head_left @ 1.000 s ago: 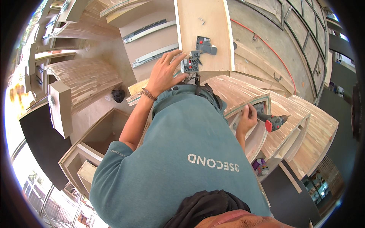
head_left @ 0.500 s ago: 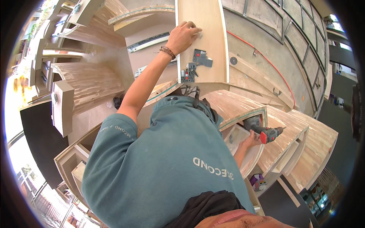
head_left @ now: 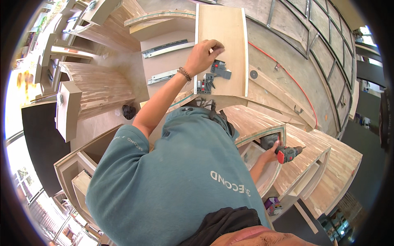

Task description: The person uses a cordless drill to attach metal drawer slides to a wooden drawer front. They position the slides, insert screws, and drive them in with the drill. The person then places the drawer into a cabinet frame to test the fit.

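My left hand [head_left: 205, 55] is over a pale wooden panel [head_left: 230, 28] with white edges. Its fingers are curled together in a pinch, and whatever they hold is too small to make out. Just nearer on the panel lie grey plastic drawer-slide clips [head_left: 222, 70] with red parts. A second group of grey clips [head_left: 203, 85] sits by the panel's near left corner. At the right, my right hand [head_left: 269, 155] is wrapped round the grip of a cordless drill [head_left: 289, 154], red and dark grey, its bit pointing right. Part of that grip is hidden by the fingers.
Metal drawer slides [head_left: 170, 48] are fixed inside a cabinet left of the panel. Curved wooden cabinets [head_left: 98, 84] stand at the left and more [head_left: 303, 141] at the right. A red hose [head_left: 283, 71] crosses the floor near a metal frame [head_left: 310, 39].
My left hand has moved nearer along the panel toward the clips, its fingers more curled. The drill has shifted slightly downward and left in my right hand. The whole view has shifted a little.
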Tool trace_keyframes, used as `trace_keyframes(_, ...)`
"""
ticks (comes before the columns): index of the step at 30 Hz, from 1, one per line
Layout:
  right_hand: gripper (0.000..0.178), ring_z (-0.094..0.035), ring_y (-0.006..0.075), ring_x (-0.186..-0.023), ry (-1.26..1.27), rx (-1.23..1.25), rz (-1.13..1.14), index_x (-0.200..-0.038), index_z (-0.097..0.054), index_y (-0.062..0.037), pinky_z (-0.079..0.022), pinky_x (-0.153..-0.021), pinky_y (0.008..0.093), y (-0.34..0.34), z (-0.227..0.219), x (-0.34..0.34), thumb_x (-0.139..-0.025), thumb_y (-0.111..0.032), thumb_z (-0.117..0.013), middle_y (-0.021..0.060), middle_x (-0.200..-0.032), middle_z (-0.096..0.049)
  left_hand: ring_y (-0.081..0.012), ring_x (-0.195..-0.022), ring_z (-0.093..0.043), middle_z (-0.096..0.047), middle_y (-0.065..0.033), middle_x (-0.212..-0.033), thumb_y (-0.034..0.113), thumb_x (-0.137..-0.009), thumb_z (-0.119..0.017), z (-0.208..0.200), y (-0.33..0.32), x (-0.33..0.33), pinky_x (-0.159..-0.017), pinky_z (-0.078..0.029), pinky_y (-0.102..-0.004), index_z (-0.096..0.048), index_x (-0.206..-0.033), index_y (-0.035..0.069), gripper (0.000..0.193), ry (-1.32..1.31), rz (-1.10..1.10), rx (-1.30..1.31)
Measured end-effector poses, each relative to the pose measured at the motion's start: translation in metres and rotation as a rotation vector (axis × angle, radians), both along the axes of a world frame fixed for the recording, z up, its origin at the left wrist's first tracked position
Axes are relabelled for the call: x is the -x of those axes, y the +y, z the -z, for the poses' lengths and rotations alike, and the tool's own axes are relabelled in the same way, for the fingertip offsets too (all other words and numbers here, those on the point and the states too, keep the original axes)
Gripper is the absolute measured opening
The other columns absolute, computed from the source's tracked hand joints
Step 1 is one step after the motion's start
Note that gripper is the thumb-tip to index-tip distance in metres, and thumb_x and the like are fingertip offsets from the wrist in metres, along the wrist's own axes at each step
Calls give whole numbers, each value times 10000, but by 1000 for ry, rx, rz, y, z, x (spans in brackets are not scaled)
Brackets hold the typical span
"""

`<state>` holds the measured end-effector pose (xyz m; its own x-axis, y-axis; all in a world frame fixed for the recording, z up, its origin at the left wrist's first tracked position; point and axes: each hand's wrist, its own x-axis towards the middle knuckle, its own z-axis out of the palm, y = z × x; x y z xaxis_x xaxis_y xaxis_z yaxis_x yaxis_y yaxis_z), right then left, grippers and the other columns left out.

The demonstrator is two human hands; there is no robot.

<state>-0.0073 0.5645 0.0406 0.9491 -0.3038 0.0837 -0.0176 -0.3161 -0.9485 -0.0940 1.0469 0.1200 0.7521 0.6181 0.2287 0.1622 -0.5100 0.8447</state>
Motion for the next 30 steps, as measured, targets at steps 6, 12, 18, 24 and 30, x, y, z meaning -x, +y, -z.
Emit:
trace_keyframes(6, 315, -641, 246, -933, -46, 27, 210, -1166, -610, 64, -537, -827, 385, -1, -8, -4, -929, -113, -718, 115, -1059, -677, -84, -756, -667, -769, -14, -959, 187, -946, -752, -26, -49, 30, -712, -550, -250, -757, -1067, 37, 193, -92, 72, 492)
trace_keyframes(12, 341, -652, 231, -848, -157, 265, 32, -1171, -603, 88, -550, -741, 369, -6, -100, 8, -939, -143, -698, 161, -1150, -680, -84, -843, -687, -748, -57, -942, 231, -1040, -635, -22, -87, 49, -759, -585, -262, -718, -1211, 33, 275, -148, 269, 959)
trace_keyframes(18, 284, -634, 165, -780, -256, 154, -392, -1197, -616, 58, -517, -684, 299, 68, -201, 23, -940, -58, -649, 145, -1126, -684, -162, -972, -729, -747, -120, -1076, 230, -1036, -638, -46, -109, 50, -835, -614, -305, -667, -1275, -7, 338, -55, 331, 1281)
trace_keyframes(24, 423, -646, 146, -751, 17, -3, -818, -1269, -588, 15, -527, -712, 285, 112, -191, 54, -867, 6, -716, 94, -1041, -708, -172, -998, -725, -737, -115, -1133, 186, -1002, -684, -43, -109, 54, -876, -601, -303, -667, -1246, 19, 296, -159, 184, 1493)
trace_keyframes(30, 668, -575, 221, -1059, 32, 162, -990, -1287, -490, -13, -474, -904, 351, 150, -184, 82, -730, -85, -850, 91, -1165, -524, -136, -1009, -709, -722, -55, -1134, 225, -1034, -635, -38, -108, 74, -858, -595, -287, -676, -1211, 71, 238, -405, 108, 1739)
